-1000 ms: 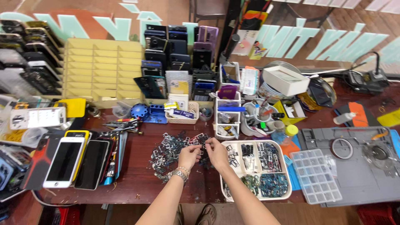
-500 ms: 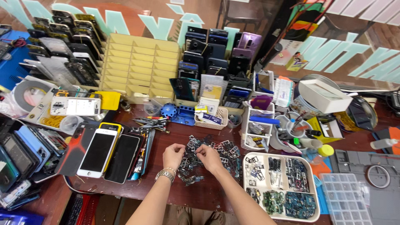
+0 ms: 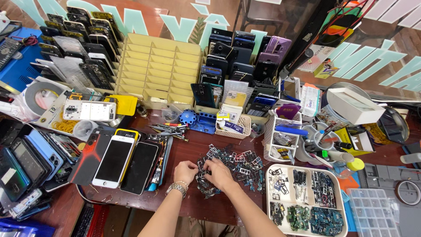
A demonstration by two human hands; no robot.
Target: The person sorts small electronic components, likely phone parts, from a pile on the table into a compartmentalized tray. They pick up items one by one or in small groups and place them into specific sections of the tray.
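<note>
**Sorting through the tray pile**

My left hand (image 3: 185, 170) and right hand (image 3: 218, 173) meet over the pile of small metal card trays (image 3: 232, 166) on the wooden bench (image 3: 197, 140), just at 9 o'clock of the white parts tray (image 3: 307, 169). Both are curled, fingertips pinching into the pile; which piece each grips, I cannot tell. Best, I judge, to tease one piece free slowly, avoiding tangles.

phones (image 3: 115, 160), yellow organiser (image 3: 160, 70), white parts tray (image 3: 304, 198), clear compartment box (image 3: 373, 212)
</note>
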